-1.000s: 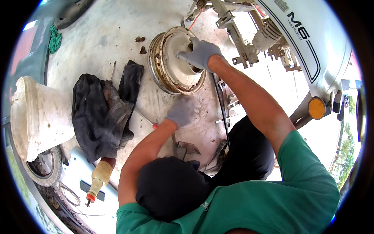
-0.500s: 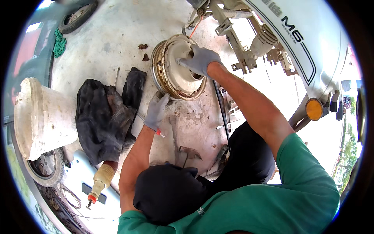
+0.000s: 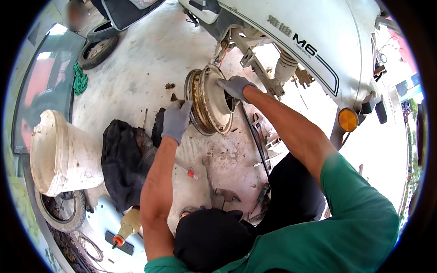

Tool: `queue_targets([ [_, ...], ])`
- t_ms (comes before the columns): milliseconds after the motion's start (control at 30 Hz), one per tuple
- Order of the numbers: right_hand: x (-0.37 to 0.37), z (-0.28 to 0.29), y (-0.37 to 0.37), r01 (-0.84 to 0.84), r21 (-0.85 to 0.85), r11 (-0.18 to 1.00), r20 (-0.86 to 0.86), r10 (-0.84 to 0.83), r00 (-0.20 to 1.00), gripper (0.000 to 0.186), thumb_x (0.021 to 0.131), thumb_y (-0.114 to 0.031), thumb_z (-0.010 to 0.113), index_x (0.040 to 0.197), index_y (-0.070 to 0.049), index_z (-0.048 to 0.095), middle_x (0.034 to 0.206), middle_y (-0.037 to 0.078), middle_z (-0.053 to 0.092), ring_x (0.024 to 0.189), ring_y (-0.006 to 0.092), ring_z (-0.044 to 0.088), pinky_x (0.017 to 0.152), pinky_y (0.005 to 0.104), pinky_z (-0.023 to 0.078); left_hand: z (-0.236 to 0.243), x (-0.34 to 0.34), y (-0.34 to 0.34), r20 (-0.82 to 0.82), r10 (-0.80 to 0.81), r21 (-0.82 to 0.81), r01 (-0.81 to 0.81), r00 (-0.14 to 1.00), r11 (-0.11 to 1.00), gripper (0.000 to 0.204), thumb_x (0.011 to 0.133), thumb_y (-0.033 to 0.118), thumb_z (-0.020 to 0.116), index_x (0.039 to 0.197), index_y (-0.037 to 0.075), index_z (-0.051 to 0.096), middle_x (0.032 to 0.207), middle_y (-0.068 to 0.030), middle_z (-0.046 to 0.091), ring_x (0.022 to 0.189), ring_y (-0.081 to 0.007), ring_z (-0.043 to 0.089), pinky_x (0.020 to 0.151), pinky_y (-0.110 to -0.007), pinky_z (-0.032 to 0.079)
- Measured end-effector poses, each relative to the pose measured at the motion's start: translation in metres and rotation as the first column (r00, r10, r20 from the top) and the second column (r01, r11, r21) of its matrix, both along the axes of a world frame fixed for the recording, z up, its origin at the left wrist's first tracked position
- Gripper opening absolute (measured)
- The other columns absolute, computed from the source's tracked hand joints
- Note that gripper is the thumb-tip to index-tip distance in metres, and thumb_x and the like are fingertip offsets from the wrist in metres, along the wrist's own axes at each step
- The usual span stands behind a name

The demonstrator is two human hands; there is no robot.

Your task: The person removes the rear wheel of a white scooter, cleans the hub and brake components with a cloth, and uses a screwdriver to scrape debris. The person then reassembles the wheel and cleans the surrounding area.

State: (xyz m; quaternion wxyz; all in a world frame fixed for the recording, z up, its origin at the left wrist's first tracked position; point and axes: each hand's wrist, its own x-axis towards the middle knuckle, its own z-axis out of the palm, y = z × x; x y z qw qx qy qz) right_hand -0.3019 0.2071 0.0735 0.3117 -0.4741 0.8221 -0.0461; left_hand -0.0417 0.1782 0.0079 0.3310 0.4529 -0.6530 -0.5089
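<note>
A rusty, cream-coloured wheel rim (image 3: 217, 107) is tipped up on its edge on the concrete floor, its open hub side turned to the right. Grey gloves cover both hands. My left hand (image 3: 176, 120) is at the rim's left edge, with its fingertips curled against the metal. On the other side my right hand (image 3: 236, 87) grips the upper part of the hub, thumb on the outer face; some of its fingers are hidden. Below the rim, a red-tipped screwdriver (image 3: 190, 173) and a hammer-like tool (image 3: 225, 195) lie on the floor.
A white scooter body (image 3: 314, 41) with its exposed frame (image 3: 257, 68) stands at upper right. To the left are a dirty white bucket (image 3: 79, 157), black cloth (image 3: 122, 159) and a small tyre (image 3: 68, 211). A dark bar (image 3: 256, 136) lies right of the rim.
My left hand has moved from the rim's lower edge up to its left side. The rim has turned more edge-on, while my right hand stays at the hub. The whole view has shifted.
</note>
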Motion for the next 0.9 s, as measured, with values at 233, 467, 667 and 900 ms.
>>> queue_targets([
  [233,-0.033,-0.049,0.010,0.163,-0.054,0.985,0.246,-0.145,0.958,0.089,0.093,-0.072,0.037,0.110,0.010,0.066,0.102,0.024,0.069,0.099,0.0355,0.069,0.091,0.0452,0.048,0.043,-0.040,-0.024,0.228,-0.158,-0.139,0.193,0.961,0.971,0.045,0.093,0.035,0.065,0.100,-0.009,0.070,0.075,-0.0174,0.069,0.066,-0.0227,0.063,0.068,-0.037,0.050],
  [467,-0.052,-0.088,0.022,0.079,-0.537,0.840,0.270,0.082,0.959,0.069,0.102,-0.058,0.034,0.129,-0.001,0.060,0.118,0.023,0.066,0.119,0.0329,0.061,0.103,0.0392,0.043,0.059,-0.069,-0.008,0.157,-0.134,-0.076,0.148,0.978,0.986,0.042,0.093,0.038,0.065,0.094,-0.003,0.071,0.074,-0.0184,0.068,0.070,-0.0312,0.067,0.071,-0.040,0.052],
  [667,-0.069,-0.095,0.017,-0.026,-0.448,0.894,0.146,0.102,0.984,0.054,0.105,-0.042,0.032,0.139,-0.006,0.053,0.139,0.021,0.056,0.129,0.0367,0.052,0.110,0.0394,0.037,0.056,-0.078,-0.010,0.127,-0.155,-0.076,0.165,0.980,0.983,0.042,0.095,0.038,0.062,0.094,-0.003,0.067,0.079,-0.0228,0.067,0.073,-0.0353,0.066,0.070,-0.042,0.050],
  [900,0.002,-0.050,0.006,0.000,-0.490,0.872,0.002,0.001,1.000,0.054,0.097,-0.044,0.050,0.136,-0.008,0.056,0.133,0.020,0.060,0.120,0.0392,0.058,0.105,0.0438,0.044,0.022,-0.039,-0.023,-0.025,-0.052,-0.083,0.050,0.998,0.995,0.039,0.096,0.036,0.064,0.097,-0.003,0.067,0.073,-0.0122,0.065,0.065,-0.0212,0.058,0.065,-0.034,0.047],
])
